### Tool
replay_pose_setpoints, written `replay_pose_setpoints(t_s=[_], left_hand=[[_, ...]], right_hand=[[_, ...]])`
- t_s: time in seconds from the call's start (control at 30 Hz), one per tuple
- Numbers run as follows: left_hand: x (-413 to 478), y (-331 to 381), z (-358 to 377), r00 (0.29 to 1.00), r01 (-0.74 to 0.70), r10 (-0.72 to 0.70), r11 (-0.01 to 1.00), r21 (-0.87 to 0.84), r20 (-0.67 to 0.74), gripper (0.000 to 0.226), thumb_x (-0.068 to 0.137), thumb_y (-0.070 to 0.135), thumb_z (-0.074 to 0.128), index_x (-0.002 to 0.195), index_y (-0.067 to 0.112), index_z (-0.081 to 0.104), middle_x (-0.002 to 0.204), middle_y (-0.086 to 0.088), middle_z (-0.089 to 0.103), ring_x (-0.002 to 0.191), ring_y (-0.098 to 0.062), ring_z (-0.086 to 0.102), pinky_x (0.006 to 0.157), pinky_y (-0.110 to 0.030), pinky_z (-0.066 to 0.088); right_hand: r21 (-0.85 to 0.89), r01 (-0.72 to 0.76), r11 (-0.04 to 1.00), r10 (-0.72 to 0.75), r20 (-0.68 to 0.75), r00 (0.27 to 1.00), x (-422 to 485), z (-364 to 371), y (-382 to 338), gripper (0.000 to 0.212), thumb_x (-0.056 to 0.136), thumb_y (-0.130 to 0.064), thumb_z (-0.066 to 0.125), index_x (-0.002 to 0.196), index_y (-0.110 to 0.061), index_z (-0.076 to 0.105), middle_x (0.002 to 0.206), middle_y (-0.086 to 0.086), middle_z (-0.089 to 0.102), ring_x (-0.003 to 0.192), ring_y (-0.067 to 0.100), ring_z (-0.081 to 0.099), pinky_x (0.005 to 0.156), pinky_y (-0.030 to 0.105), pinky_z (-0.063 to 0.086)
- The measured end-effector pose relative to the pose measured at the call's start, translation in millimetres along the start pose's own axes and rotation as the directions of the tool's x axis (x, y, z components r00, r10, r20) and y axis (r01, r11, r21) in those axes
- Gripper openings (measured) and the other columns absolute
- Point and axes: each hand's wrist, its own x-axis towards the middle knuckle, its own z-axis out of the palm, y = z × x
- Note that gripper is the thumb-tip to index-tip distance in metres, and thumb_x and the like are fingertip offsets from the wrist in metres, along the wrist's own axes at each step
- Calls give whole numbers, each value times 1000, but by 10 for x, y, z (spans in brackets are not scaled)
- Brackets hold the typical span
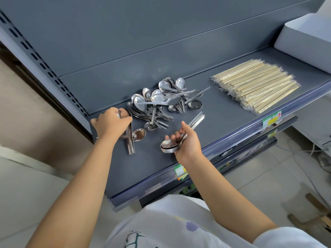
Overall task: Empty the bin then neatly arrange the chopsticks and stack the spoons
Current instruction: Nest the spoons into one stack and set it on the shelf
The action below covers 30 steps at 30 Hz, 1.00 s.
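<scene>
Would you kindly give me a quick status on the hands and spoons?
Left hand grips small spoon stack on shelf. Right hand holds nested spoon stack. Loose spoon pile unsorted; chopsticks laid neatly. Nothing in the way.

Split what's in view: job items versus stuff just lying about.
Job: loose spoon pile; nested spoons held by right hand; shelf stack gripped by left hand; wrapped chopsticks; white bin, probably.
Lying about: price tags; floor cables; wood scraps.

Glossy metal spoons (161,102), clear-plastic-wrapped pale wooden chopsticks (256,85), matt grey shelf (223,111).
</scene>
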Motion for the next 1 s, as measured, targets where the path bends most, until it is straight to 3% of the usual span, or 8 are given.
replay_pose_setpoints(t_s=[0.2, 0.3, 0.4, 0.53, 0.63, 0.73, 0.83, 1.0], left_hand=[[7, 30, 15, 1000, 19, -19, 1000, 23, 21, 29, 70, 41, 62, 64, 14, 54, 59, -1, 59, 72, -24, 55, 71, -37, 23], [-16, 77, -11, 999, -18, 15, 998, 64, 37, 29, 73, 45, 67, 76, 17, 61, 72, -1, 65, 81, -27, 57, 75, -36, 24], [-43, 119, -26, 997, -1, 0, 1000, 4, 82, 37, 75, 39, 73, 96, 11, 63, 90, -6, 65, 91, -30, 58, 85, -37, 41], [-55, 117, -34, 996, 59, -49, 991, -124, 79, 31, 66, 26, 74, 84, 4, 63, 82, -14, 63, 69, -26, 48, 61, -31, 43], [-89, 153, -130, 999, 24, -14, 975, -221, 47, 19, 62, 22, 71, 73, 8, 66, 77, -16, 66, 62, -25, 49, 55, -29, 41], [-161, 283, -339, 996, -77, 84, 939, -336, 4, 11, 66, 19, 74, 75, 15, 70, 77, -7, 70, 71, -25, 62, 62, -27, 47], [-275, 474, -549, 964, -220, 263, 869, -443, 37, 20, 68, 11, 79, 79, 23, 67, 76, 15, 65, 70, -10, 65, 70, -20, 51], [-493, 750, -536, 760, -538, 640, 716, -445, 111, 49, 65, 3, 77, 109, 24, 71, 91, 16, 64, 76, 11, 55, 66, -7, 42]], right_hand=[[4, 2, 1000, -2, -1, 1000, -5, 4, 0, 34, 90, -22, 60, 61, -14, 43, 50, 0, 37, 47, 16, 42, 69, 35, 54], [4, 0, 1000, 0, -1, 1000, -8, 6, 3, 34, 90, -22, 60, 62, -13, 43, 50, 0, 37, 47, 16, 42, 69, 35, 54], [4, -2, 1000, 2, 3, 1000, -10, 6, 1, 34, 91, -21, 59, 62, -13, 43, 49, 0, 38, 47, 16, 41, 70, 35, 54], [3, 0, 1000, 0, 5, 1000, -1, 2, 5, 33, 91, -21, 59, 63, -13, 44, 50, 1, 37, 47, 16, 42, 70, 35, 54], [-7, 0, 1000, 1, 7, 1000, 5, 1, 3, 32, 91, -22, 59, 64, -12, 45, 49, 1, 39, 46, 16, 43, 70, 35, 55], [-24, -14, 1000, 15, 17, 1000, 0, -3, -4, 31, 91, -24, 60, 65, -11, 48, 49, 1, 42, 43, 16, 46, 70, 35, 54], [-86, -49, 995, 54, 61, 997, -14, -11, -32, 33, 92, -30, 58, 65, -13, 49, 52, 1, 45, 45, 17, 49, 73, 33, 53], [-235, -108, 966, 144, 139, 980, -25, -8, -93, 38, 93, -42, 53, 72, -10, 54, 61, 3, 55, 56, 19, 56, 68, 32, 51]])
